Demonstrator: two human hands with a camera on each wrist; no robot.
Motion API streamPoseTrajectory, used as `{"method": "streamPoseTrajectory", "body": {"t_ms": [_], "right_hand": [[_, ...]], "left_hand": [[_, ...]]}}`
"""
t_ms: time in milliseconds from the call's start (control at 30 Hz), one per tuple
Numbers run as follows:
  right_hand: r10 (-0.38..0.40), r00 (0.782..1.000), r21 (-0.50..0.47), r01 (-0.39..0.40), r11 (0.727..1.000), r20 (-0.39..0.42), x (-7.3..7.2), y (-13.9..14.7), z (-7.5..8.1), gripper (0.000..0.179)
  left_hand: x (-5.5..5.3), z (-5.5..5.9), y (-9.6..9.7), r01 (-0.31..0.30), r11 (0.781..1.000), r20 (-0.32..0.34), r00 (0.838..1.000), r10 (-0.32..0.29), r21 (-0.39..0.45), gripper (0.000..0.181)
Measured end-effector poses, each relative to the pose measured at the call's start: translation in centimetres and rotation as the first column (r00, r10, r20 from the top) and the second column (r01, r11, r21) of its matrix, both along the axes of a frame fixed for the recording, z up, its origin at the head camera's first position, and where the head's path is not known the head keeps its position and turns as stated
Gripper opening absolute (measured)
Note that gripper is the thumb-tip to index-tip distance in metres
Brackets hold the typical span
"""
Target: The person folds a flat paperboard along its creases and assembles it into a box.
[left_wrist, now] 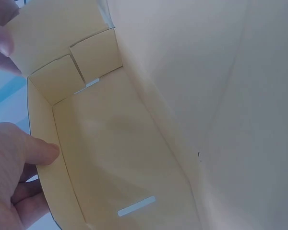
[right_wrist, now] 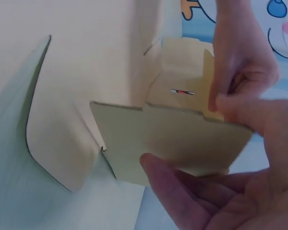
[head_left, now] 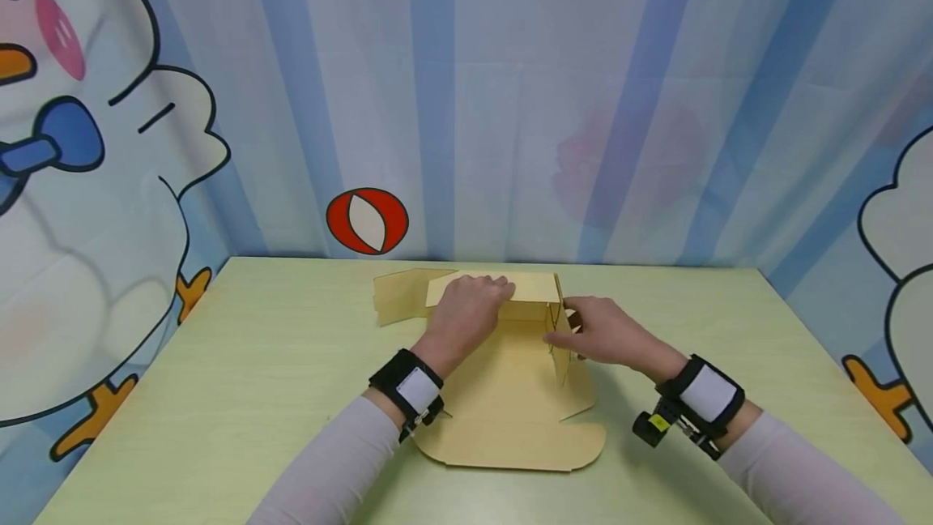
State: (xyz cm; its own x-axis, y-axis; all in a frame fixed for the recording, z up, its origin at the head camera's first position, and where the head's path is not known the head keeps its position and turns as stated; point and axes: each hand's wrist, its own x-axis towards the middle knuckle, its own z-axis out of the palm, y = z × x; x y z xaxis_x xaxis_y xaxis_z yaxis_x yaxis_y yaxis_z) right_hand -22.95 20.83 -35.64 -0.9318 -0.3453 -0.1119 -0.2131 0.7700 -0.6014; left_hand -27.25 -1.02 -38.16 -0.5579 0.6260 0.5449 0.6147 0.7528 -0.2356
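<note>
A partly folded tan cardboard box (head_left: 503, 395) lies on the table, its long panel with rounded corners stretching toward me. My left hand (head_left: 470, 310) grips the raised far wall (head_left: 535, 286) from above. In the left wrist view, the left thumb (left_wrist: 41, 151) lies on the inner face of that wall, with the other fingers behind it. At the right end, my right hand (head_left: 605, 330) holds the upright side flap (right_wrist: 168, 139) between thumb and fingers. Two small folded tabs (left_wrist: 96, 55) stand inside that end. The left side flap (head_left: 401, 296) sticks outward, unfolded.
The light green table (head_left: 291, 347) reaches back to a striped blue curtain (head_left: 503, 104) with cartoon prints. Slots are cut through the box's cardboard, one slot (left_wrist: 137, 206) showing in the left wrist view. Both wrists wear strapped cameras.
</note>
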Motion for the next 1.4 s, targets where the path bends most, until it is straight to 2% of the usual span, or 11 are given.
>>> {"method": "streamPoseTrajectory", "body": {"t_ms": [100,200,367,467,567,667,733,900,1067,1267,1400], "right_hand": [[0.044,0.996,-0.078,-0.038,0.996,0.074,0.0,0.6,0.1,0.059],[0.081,0.99,-0.115,-0.067,0.991,0.119,-0.1,1.3,0.0,0.074],[0.094,0.986,-0.138,-0.075,0.988,0.135,-0.3,1.9,-0.3,0.09],[0.052,0.995,-0.112,-0.042,0.993,0.086,-0.5,1.7,-0.7,0.091],[0.014,1.0,-0.06,-0.014,0.998,-0.002,-0.7,1.3,-1.4,0.088],[-0.006,0.996,-0.023,0.004,1.0,-0.09,-0.9,0.8,-1.9,0.081],[-0.028,0.992,-0.036,0.024,0.999,-0.126,-1.1,0.5,-2.3,0.078],[-0.109,0.973,-0.084,0.094,0.992,-0.203,-1.3,-0.7,-2.9,0.076],[-0.172,0.943,-0.046,0.166,0.985,-0.287,-1.5,-1.7,-3.2,0.07],[-0.207,0.922,-0.014,0.214,0.977,-0.327,-1.6,-2.2,-3.3,0.069],[-0.221,0.916,-0.005,0.232,0.973,-0.334,-1.7,-2.2,-3.5,0.068]], "left_hand": [[0.0,-0.1,0.0,0.002,1.0,-0.003,1.0,-0.002,0.004,0.025],[0.1,0.0,0.0,0.004,1.0,0.002,1.0,-0.004,0.009,0.026],[0.1,0.0,0.0,0.002,1.0,0.0,1.0,-0.002,0.009,0.026],[0.1,0.0,0.0,-0.003,1.0,0.002,1.0,0.003,0.007,0.026],[0.2,0.1,0.0,-0.002,1.0,0.01,1.0,0.002,0.005,0.025],[0.2,0.1,0.0,-0.001,1.0,0.01,1.0,0.001,0.0,0.025],[0.1,0.1,0.0,-0.001,1.0,0.005,1.0,0.001,-0.002,0.025],[0.0,0.1,0.0,0.003,1.0,-0.009,1.0,-0.003,-0.005,0.027],[0.0,0.2,-0.1,0.001,1.0,-0.011,1.0,-0.001,-0.008,0.025],[0.1,0.2,-0.1,0.0,1.0,-0.004,1.0,0.0,-0.02,0.023],[0.1,0.2,0.0,-0.001,1.0,-0.002,1.0,0.001,-0.03,0.024]]}}
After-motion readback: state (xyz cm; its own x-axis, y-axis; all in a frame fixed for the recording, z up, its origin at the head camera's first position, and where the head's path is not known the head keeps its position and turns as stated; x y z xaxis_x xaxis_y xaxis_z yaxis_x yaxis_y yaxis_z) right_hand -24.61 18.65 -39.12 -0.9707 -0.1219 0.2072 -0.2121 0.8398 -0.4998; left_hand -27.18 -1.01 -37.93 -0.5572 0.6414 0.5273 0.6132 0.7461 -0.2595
